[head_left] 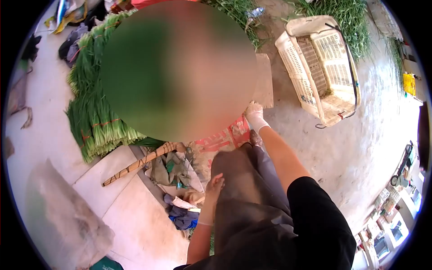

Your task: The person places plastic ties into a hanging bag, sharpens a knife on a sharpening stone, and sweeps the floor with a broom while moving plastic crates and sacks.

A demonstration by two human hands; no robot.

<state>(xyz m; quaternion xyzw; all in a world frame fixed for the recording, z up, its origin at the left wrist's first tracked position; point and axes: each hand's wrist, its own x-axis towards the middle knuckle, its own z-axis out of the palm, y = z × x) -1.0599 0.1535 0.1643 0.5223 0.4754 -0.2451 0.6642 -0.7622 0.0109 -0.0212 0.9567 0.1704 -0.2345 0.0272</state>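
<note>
My right hand (255, 112), in a pale, dirty glove, reaches forward with its fingers curled at the lower edge of a piece of brown cardboard (264, 81). A large blurred patch hides what lies left of these fingers, so I cannot tell what they grip. My left hand (215, 183) is beside my left thigh, its fingers curled in with nothing visible in them. Left of the blur, bundles of long green stalks (96, 108) tied with red bands are piled up. A tape-wrapped wooden handle or stick (137, 165) lies in front of them.
A cream plastic crate (310, 72) stands on the floor to the right, with loose greens (346, 27) behind it. Rags (182, 218) lie left of my legs. A cloudy plastic bag (67, 216) occupies the lower left. A red-printed sack (220, 141) is by my feet.
</note>
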